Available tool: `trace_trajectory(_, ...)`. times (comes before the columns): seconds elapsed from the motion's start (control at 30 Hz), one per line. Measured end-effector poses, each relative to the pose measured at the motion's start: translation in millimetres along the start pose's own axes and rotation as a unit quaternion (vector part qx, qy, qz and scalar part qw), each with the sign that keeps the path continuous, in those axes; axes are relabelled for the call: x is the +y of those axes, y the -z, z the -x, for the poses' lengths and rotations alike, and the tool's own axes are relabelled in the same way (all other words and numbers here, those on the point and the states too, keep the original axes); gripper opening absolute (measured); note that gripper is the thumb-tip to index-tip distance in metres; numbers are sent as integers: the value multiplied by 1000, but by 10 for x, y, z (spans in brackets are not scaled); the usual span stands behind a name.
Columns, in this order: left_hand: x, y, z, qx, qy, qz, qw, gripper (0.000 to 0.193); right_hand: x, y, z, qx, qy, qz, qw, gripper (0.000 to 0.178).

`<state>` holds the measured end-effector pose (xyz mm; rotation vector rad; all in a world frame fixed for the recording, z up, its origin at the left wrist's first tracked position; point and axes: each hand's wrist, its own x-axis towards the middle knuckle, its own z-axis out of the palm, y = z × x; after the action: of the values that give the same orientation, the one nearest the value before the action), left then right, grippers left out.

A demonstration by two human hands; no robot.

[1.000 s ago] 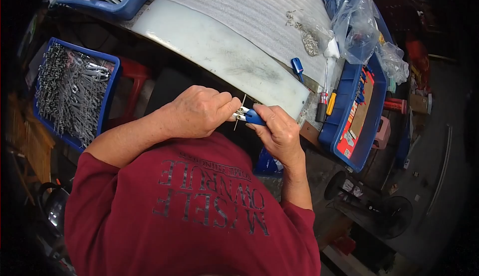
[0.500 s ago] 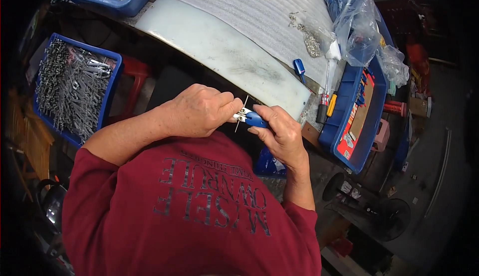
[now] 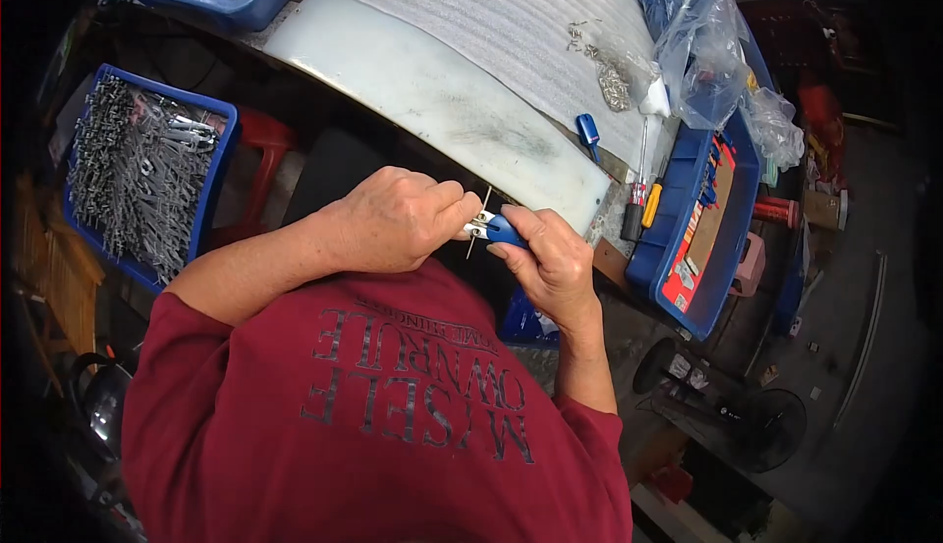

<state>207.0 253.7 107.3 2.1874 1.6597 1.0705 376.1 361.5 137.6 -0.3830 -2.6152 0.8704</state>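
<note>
In front of my chest, at the table's near edge, both hands grip one small assembly. My right hand (image 3: 556,256) pinches its blue plastic handle (image 3: 505,230) between thumb and fingers. The closed fingers of my left hand (image 3: 405,217) hold the silvery metal end (image 3: 481,224) and hide much of it. A thin metal pin (image 3: 487,196) crosses the metal end, sticking out above and below. Beyond my right hand, a similar blue handle piece (image 3: 587,131) lies at the edge of the white board (image 3: 393,67).
Grey metal parts fill a blue crate (image 3: 222,165) at left. Another blue bin (image 3: 260,15) with silvery pieces stands far left. A screwdriver (image 3: 638,194), a yellow-handled tool (image 3: 652,206) and a blue tray (image 3: 653,278) are at right. Small metal pieces (image 3: 614,86) lie on the foam sheet (image 3: 491,3).
Both hands keep their hold on the assembly. It has shifted very slightly, and the crossing pin sits a touch further right.
</note>
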Motion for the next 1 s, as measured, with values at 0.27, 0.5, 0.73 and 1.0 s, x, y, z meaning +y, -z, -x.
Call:
trace_trajectory(0.27,-17,-13,-15,-1,-6,-3,1000,22,16,12,-21,-8,7,-8,1000,31)
trace_trajectory(0.5,-2,-32,-30,17,7,-1,1000,22,34,28,-51,6,11,-2,1000,30)
trace_trajectory(0.73,29,-32,-39,22,11,-1,1000,21,45,31,-14,13,-2,-1,1000,31)
trace_trajectory(1.0,4,-18,-53,18,2,1,1000,21,77,57,-34,-4,2,-20,1000,29)
